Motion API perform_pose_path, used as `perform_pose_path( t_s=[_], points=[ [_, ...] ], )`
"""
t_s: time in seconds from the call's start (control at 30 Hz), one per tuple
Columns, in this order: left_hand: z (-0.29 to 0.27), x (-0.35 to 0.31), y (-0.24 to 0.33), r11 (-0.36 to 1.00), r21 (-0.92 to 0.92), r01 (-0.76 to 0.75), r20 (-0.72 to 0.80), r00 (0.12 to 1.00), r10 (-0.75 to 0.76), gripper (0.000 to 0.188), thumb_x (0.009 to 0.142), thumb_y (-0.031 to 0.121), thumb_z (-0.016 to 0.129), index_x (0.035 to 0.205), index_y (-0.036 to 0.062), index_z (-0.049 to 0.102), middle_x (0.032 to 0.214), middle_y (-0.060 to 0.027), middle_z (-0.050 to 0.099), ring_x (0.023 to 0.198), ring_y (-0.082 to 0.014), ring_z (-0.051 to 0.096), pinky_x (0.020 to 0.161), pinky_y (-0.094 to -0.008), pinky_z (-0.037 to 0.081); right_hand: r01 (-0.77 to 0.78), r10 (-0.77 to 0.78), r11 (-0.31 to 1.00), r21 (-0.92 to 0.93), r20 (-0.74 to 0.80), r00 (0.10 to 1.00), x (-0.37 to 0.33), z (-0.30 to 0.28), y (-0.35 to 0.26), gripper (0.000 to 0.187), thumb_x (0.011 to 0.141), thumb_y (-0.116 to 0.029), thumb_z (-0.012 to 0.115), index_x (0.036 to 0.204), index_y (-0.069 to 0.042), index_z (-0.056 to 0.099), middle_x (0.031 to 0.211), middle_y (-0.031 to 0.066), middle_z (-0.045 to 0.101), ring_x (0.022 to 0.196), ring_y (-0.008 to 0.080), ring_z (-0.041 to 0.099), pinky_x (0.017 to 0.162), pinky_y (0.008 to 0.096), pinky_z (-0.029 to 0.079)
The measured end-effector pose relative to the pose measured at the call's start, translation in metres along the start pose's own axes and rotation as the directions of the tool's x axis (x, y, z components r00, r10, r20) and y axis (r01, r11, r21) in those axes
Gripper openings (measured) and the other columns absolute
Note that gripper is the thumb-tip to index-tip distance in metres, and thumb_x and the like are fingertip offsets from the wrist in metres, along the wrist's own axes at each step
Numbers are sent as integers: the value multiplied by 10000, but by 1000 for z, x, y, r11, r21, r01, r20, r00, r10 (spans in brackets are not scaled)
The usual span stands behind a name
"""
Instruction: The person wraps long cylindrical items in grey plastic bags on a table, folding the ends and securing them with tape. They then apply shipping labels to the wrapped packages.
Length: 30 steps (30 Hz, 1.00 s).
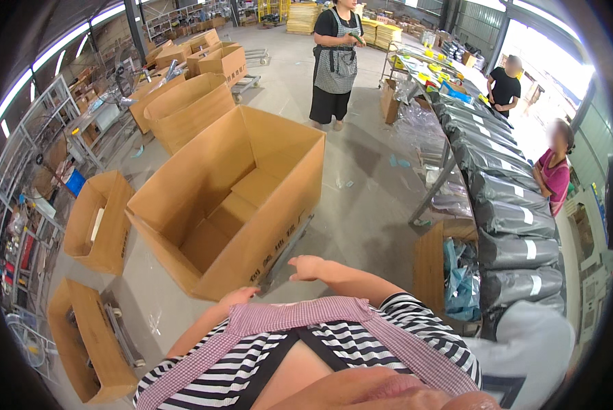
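In front of me stands a large open cardboard box (286, 198), its inside bare except for its folded bottom flaps. My left hand (240, 295) is low by the box's near lower corner, partly hidden by my checked apron; its visible fingers stretch loosely to the right and hold nothing I can see. To the right of the box's printed side, my right hand (308, 268) hangs in front of my body with fingers apart and nothing in them. Whether either hand touches the cardboard I cannot tell. A wheeled metal cart (279, 258) shows under the box.
Smaller open cartons (118, 225) stand at left, with a tall oval carton (187, 113) beyond. A long table at right bears several dark grey wrapped packages (518, 219). A carton with bluish plastic (426, 266) sits beside it. An aproned person (335, 68) stands ahead; others are right.
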<state>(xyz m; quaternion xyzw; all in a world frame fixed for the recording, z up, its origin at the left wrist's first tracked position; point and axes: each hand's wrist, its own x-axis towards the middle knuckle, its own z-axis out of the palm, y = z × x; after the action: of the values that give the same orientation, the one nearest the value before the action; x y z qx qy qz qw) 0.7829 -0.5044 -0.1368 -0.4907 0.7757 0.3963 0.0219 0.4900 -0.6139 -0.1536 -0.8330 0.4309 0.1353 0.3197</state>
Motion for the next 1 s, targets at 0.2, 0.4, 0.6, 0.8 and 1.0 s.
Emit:
perform_pose_path(
  t_s=[0.2,0.4,0.6,0.8,1.0],
  points=[
    [-10,89,-69,963,-243,117,74,992,-102,455,980,313,507,1377,96,543,1347,-186,585,1247,-342,552,1056,-383,424,56,-78,941,334,52,996,23,-17,83,704,879,-428,686,1428,-39,479,1324,215,606,1209,353,589,1040,391,448],
    [-114,319,-39,948,34,-317,142,940,310,407,977,272,495,1350,128,573,1309,-200,605,1246,-366,545,1046,-415,429,-415,351,755,508,221,910,-60,27,301,620,873,-419,671,1337,-19,577,1284,238,622,1185,376,604,991,425,484],
    [-255,448,157,784,387,-485,208,874,438,654,877,372,708,1425,105,472,1309,-218,564,1229,-376,532,1044,-439,440,-554,927,250,794,-31,375,-160,34,345,587,863,-410,653,1285,-3,619,1254,258,633,1173,356,620,999,433,481],
    [-262,583,242,747,272,-607,436,770,467,651,898,393,662,1446,111,453,1328,-222,560,1246,-373,529,1054,-457,431,-572,947,81,816,115,299,-160,168,443,636,857,-427,658,1305,20,590,1263,256,629,1160,359,625,999,433,481],
    [-231,731,208,911,56,-410,482,810,335,526,990,381,481,1456,138,463,1447,-163,504,1322,-329,491,1084,-436,413,-628,807,123,768,291,514,-148,58,568,653,861,-437,653,1322,19,572,1274,255,623,1156,362,625,991,429,484]
  ],
)
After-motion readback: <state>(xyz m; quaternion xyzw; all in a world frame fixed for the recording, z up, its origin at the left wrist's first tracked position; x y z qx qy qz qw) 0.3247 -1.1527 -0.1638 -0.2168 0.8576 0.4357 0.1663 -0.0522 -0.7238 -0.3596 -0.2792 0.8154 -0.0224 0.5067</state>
